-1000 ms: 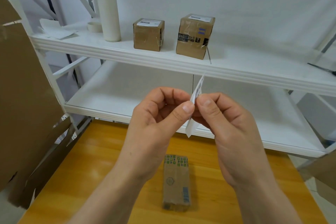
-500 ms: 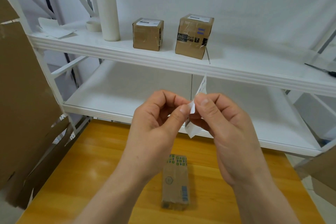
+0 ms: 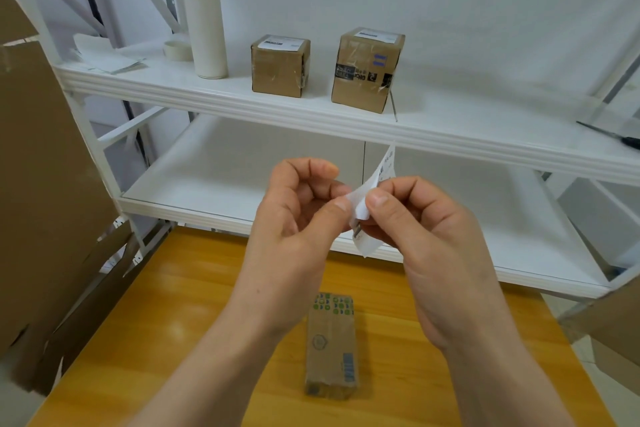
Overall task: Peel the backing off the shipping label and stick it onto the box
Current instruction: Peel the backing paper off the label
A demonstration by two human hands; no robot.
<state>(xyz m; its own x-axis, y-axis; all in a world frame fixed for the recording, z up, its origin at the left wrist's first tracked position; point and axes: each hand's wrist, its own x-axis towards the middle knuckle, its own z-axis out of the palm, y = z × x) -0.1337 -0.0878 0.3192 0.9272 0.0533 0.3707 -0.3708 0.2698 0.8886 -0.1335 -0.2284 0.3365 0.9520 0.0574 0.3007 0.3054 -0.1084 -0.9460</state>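
A small white shipping label is held upright in the air between both hands. My left hand pinches a curled white flap at its edge with thumb and forefinger. My right hand grips the rest of the label, whose printed top end sticks up above the fingers. Below the hands, a narrow brown cardboard box with green and blue print lies flat on the orange wooden table.
A white metal shelf unit stands behind the table. Its upper shelf holds two labelled cardboard boxes, a tall white bottle, a tape roll and papers. Flattened cardboard leans at the left.
The white flap between my left thumb and forefinger has pulled further away from the label. The label has bent and tipped a little to the right.
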